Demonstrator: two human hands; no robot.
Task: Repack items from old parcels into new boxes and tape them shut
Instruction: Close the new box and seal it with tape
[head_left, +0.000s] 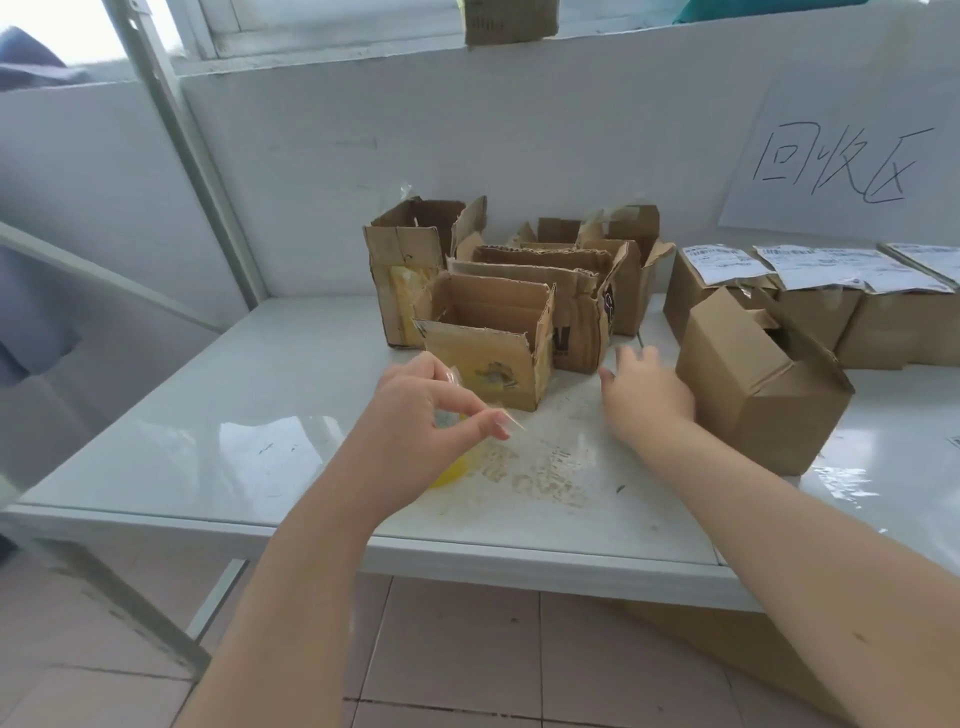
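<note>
- Now, the white table (249, 431) carries it all: worn, opened parcels bunched at the back centre, labelled boxes along the right.
- Behind, a paper sign (841, 156) with handwritten characters hangs on the wall above the labelled boxes (810, 306).
- Centre stage, the cluster of old parcels (540, 275) stands with flaps torn open; from this angle the nearest one (488, 343) looks empty, its yellow-taped front facing the person.
- To the right, a cleaner brown box (758, 384) sits tilted, flaps loose, touching the right wrist.
- Right hand (647, 397) is spread, fingers wide, gripping nothing, hovering over the table between the nearest parcel and the brown box.
- Left hand (426, 410) pinches a clear strip of tape (511, 418) between thumb and forefinger; something yellow (449, 470) shows beneath the palm, too hidden to name.
- By my reading, this is the stripping-and-clearing step; next, shed that sticky strip, then bring the brown box in for packing.
</note>
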